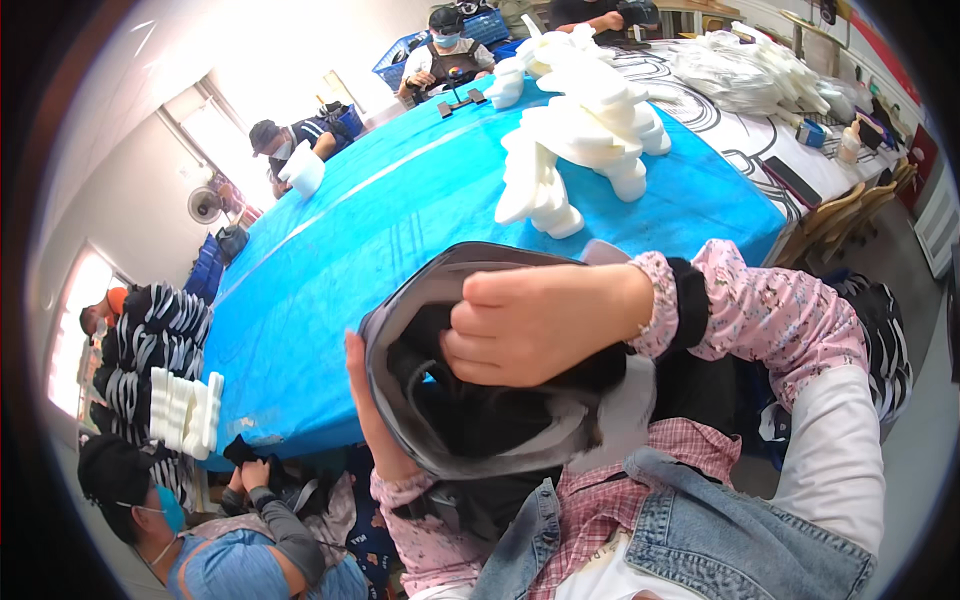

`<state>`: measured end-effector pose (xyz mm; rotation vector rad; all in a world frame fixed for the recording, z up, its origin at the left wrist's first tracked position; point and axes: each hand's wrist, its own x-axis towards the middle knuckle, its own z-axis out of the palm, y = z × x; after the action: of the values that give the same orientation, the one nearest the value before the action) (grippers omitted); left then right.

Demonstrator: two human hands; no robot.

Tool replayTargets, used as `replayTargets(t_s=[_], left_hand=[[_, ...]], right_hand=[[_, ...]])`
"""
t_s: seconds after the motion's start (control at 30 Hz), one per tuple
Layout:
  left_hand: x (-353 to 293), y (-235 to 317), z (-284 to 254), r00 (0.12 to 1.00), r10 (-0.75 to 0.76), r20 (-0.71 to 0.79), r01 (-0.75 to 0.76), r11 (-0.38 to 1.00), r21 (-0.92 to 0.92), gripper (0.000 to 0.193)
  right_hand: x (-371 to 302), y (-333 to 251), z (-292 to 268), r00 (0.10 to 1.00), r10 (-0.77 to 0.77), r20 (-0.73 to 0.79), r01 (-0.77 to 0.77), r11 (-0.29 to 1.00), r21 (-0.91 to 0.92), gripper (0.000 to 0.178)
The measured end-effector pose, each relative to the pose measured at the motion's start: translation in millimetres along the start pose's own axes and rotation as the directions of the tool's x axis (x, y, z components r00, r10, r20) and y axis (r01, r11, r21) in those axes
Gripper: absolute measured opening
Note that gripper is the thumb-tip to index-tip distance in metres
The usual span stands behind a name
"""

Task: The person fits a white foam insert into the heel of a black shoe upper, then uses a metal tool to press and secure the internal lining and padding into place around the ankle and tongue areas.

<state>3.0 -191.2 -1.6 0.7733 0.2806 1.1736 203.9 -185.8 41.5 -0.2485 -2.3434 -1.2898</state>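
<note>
Just above my lap is a rounded grey and black fabric piece [415, 440], open like a pouch, with a grey rim and black inside. My left hand [372, 405] holds it from the outer left side; one finger shows along the rim and the others are hidden behind the cloth. Over the opening, my right hand [535, 325] is curled into a fist, fingertips turned down toward the black inside. Whatever those fingers pinch is hidden. A grey flap [628, 410] hangs from the piece's right side, blurred.
A blue-covered table [350, 240] stretches ahead, bearing a heap of white foam pieces [585, 130]. More white foam pieces [185, 410] stand at its left edge, by stacked black-and-white items [150, 340]. A co-worker [240, 520] sits close on my left; others work across the table.
</note>
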Motion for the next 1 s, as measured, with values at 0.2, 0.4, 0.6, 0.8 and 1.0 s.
replayTargets(t_s=[0.2,0.4,0.6,0.8,1.0], left_hand=[[22,11,-5,1.0,-0.017,-0.013,0.021,0.902,0.431,0.038],[56,35,27,0.967,-0.127,-0.22,0.217,0.86,0.462,0.036],[91,45,-9,0.951,-0.304,-0.05,0.289,0.822,0.491,0.034],[101,33,9,0.864,-0.417,-0.281,0.492,0.583,0.647,0.02],[92,33,-23,0.876,-0.465,-0.128,0.427,0.627,0.651,0.026]], right_hand=[[-24,11,-16,0.955,0.296,0.033,-0.296,0.955,-0.005,0.032],[-26,19,-31,0.863,0.474,0.174,-0.502,0.844,0.19,0.033],[-9,27,-6,0.848,0.51,0.143,-0.528,0.838,0.14,0.036],[8,16,14,0.879,0.444,0.175,-0.461,0.884,0.077,0.022],[7,10,8,0.879,0.447,0.168,-0.44,0.895,-0.077,0.007]])
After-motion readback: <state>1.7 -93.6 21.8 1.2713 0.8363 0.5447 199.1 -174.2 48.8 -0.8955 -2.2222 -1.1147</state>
